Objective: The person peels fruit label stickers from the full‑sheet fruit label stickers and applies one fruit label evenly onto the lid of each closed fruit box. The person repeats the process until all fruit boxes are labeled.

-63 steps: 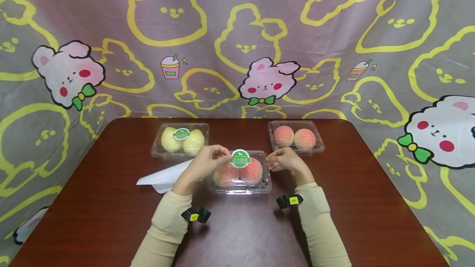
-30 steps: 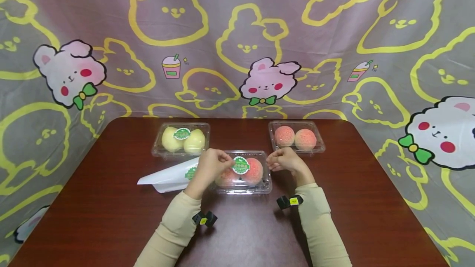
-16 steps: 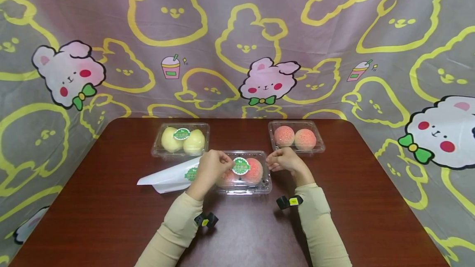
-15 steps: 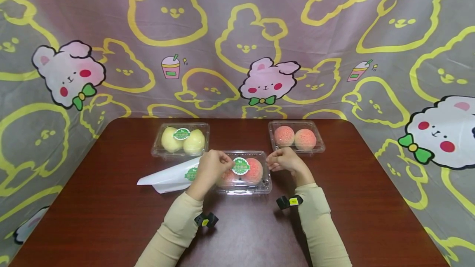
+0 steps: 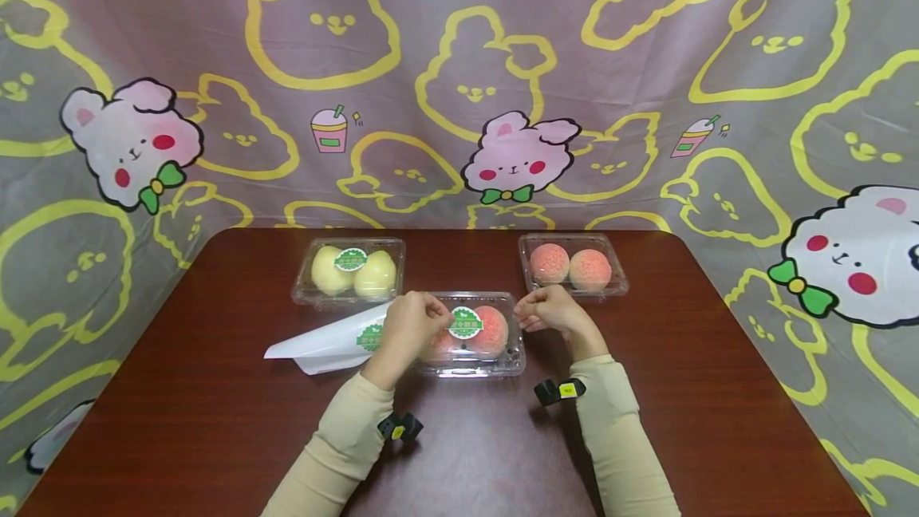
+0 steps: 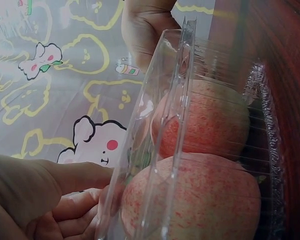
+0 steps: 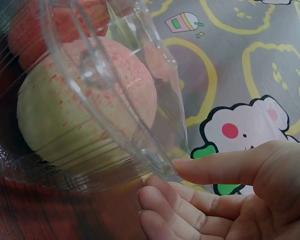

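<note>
A clear plastic clamshell box [image 5: 470,371] with two pinkish-red peaches [image 5: 492,333] stands in front of me. A round green-and-white sticker [image 5: 467,323] lies on its lid. My left hand [image 5: 411,331] is over the box's left side, fingertips at the sticker's left edge. In the left wrist view its thumb [image 6: 85,176] reaches straight to the lid, the other fingers loosely bent below. My right hand [image 5: 556,313] holds the box's right edge; in the right wrist view thumb and forefinger [image 7: 160,186] pinch the rim's corner.
A white sticker sheet [image 5: 326,345] with a curled edge lies left of the box, partly behind my left hand. At the back left stands a box of yellow-green fruit [image 5: 375,274] bearing a like sticker. Another box of peaches [image 5: 590,270], without a sticker, stands back right.
My left hand, which earlier held the sticker raised over the lid, has come down and slightly right. The sticker now lies on the lid. The right hand has stayed in place.
</note>
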`<state>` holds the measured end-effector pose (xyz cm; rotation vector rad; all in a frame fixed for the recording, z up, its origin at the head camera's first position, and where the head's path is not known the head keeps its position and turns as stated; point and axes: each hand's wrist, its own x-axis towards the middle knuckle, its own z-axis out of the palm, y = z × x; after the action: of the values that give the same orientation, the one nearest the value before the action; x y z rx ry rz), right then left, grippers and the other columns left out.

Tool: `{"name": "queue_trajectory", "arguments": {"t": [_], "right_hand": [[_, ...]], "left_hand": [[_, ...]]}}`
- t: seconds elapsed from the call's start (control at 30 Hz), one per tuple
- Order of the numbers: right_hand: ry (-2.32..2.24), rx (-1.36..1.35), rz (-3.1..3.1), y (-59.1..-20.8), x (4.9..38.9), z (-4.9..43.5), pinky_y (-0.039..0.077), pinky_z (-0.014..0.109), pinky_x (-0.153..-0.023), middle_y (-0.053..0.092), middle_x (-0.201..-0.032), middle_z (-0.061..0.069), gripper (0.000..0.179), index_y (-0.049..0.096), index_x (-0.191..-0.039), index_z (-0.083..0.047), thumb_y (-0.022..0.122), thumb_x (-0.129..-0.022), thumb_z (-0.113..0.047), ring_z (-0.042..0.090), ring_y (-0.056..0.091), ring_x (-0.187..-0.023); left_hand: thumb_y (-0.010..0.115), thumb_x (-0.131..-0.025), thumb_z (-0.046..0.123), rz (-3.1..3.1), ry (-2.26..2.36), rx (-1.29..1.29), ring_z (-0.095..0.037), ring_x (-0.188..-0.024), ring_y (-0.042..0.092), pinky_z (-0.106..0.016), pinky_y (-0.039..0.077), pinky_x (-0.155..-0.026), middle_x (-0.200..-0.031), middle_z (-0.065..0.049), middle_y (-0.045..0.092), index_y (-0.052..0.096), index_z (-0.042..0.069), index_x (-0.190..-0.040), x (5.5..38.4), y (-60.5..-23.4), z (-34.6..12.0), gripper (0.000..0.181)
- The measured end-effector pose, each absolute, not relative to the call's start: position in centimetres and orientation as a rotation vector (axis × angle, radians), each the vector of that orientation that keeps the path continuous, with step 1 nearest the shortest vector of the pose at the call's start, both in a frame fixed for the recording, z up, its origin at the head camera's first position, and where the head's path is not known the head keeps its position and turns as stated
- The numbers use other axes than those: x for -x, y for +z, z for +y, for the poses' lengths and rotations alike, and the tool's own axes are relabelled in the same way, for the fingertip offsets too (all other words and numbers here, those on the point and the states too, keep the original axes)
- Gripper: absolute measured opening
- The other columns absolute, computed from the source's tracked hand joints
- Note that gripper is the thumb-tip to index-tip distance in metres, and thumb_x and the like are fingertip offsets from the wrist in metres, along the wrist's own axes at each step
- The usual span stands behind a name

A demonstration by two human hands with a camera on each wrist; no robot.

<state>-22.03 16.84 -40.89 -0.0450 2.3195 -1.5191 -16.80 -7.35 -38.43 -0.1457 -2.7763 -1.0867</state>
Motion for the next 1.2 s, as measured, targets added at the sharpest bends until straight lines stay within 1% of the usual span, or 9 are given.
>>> {"name": "queue_trajectory", "arguments": {"t": [0.33,0.57,0.73,0.9,0.97,1.03,1.2], "right_hand": [[-1.52,0.042,2.319,-40.8,22.0,16.8,0.06,0.031,-0.067,0.07,-0.076,0.004,0.023,0.061,-0.104,0.019,0.057,-0.09,0.002,0.009,0.066,-0.065],[-1.509,0.046,2.326,-40.7,22.0,16.8,0.061,0.034,-0.069,0.071,-0.079,0.007,0.023,0.061,-0.104,0.019,0.057,-0.09,0.002,0.01,0.066,-0.066],[-1.511,0.049,2.32,-40.7,21.9,16.8,0.06,0.031,-0.067,0.071,-0.078,0.006,0.023,0.061,-0.104,0.019,0.057,-0.09,0.002,0.009,0.066,-0.065],[-1.519,0.05,2.31,-40.7,21.9,16.8,0.06,0.029,-0.065,0.07,-0.076,0.004,0.023,0.061,-0.104,0.02,0.057,-0.09,0.002,0.009,0.066,-0.064],[-1.513,0.051,2.314,-40.7,21.9,16.9,0.06,0.03,-0.066,0.07,-0.076,0.004,0.023,0.061,-0.104,0.019,0.057,-0.09,0.002,0.009,0.066,-0.065],[-1.513,0.046,2.313,-40.7,21.9,16.8,0.06,0.03,-0.067,0.07,-0.076,0.004,0.023,0.061,-0.105,0.019,0.057,-0.09,0.002,0.009,0.066,-0.065],[-1.518,0.04,2.307,-40.9,22.0,16.8,0.06,0.031,-0.068,0.07,-0.076,0.004,0.023,0.061,-0.105,0.019,0.056,-0.09,0.002,0.009,0.066,-0.064]], "left_hand": [[0.076,-0.074,0.015,-2.771,-1.039,0.133,-0.012,-0.058,0.057,-0.023,0.041,-0.056,-0.063,-0.002,0.071,0.074,0.011,-0.068,16.9,-38.6,-7.3,0.008],[0.077,-0.075,0.018,-2.791,-1.018,0.117,-0.012,-0.059,0.058,-0.023,0.04,-0.055,-0.064,-0.001,0.071,0.074,0.013,-0.069,16.8,-38.5,-7.2,0.008],[0.078,-0.075,0.02,-2.815,-1.001,0.095,-0.012,-0.06,0.059,-0.023,0.038,-0.054,-0.065,-0.001,0.071,0.075,0.014,-0.069,16.9,-38.6,-7.3,0.009],[0.079,-0.075,0.02,-2.821,-0.992,0.071,-0.012,-0.059,0.057,-0.022,0.035,-0.053,-0.066,-0.001,0.07,0.074,0.014,-0.071,17.1,-38.6,-7.5,0.01],[0.078,-0.077,0.019,-2.818,-0.982,0.099,-0.013,-0.06,0.057,-0.022,0.037,-0.053,-0.067,-0.002,0.07,0.073,0.013,-0.073,17.2,-38.6,-7.8,0.008],[0.076,-0.078,0.018,-2.813,-0.967,0.164,-0.013,-0.064,0.059,-0.024,0.04,-0.056,-0.07,-0.002,0.07,0.073,0.013,-0.075,17.4,-38.6,-8.1,0.006],[0.072,-0.084,0.016,-2.798,-0.912,0.412,-0.017,-0.077,0.063,-0.031,0.051,-0.07,-0.084,-0.004,0.07,0.073,0.011,-0.083,17.6,-38.3,-8.7,0.006]]}}
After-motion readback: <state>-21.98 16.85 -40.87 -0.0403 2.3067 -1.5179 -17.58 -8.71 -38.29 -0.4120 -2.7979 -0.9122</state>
